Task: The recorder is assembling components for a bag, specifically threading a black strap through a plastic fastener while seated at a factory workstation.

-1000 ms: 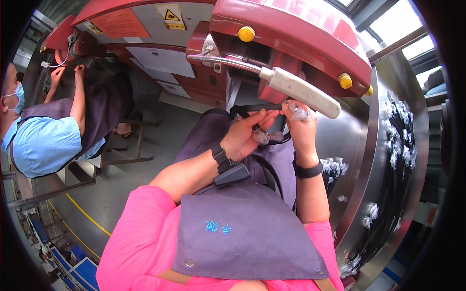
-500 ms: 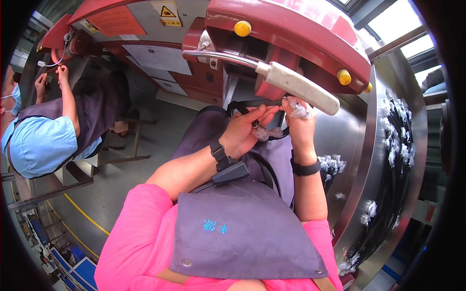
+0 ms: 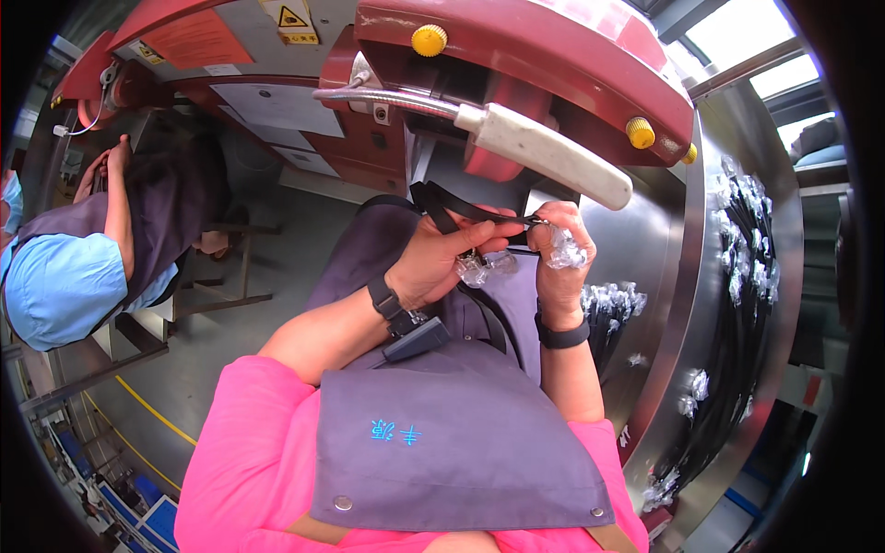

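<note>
Between my two hands runs a narrow black strap [image 3: 479,212], looped near its left end. My left hand [image 3: 422,263] is closed round the loop, thumb against the fingers. A clear-plastic-wrapped end [image 3: 475,270] hangs below those fingers. My right hand [image 3: 559,295] pinches the strap's other end, where a small metal fitting and crumpled clear plastic [image 3: 565,249] show. Just beyond both hands is a red machine [image 3: 553,69] with a pinkish-red wheel [image 3: 489,164]. A pale bar-shaped handle [image 3: 553,158] slants above my right hand.
To the right, a metal trough [image 3: 678,369] bears a long bundle of black straps [image 3: 737,323] with plastic-wrapped ends. A smaller bundle [image 3: 610,309] lies beside my right forearm. At far left sits a co-worker in a blue shirt [image 3: 74,290]. Yellow knobs [image 3: 430,40] stick out of the machine.
The view has shifted slightly. My right hand has turned, and its plastic-wrapped end now hangs lower; the strap's loop stands higher above my left fingers. The co-worker's hands have come together.
</note>
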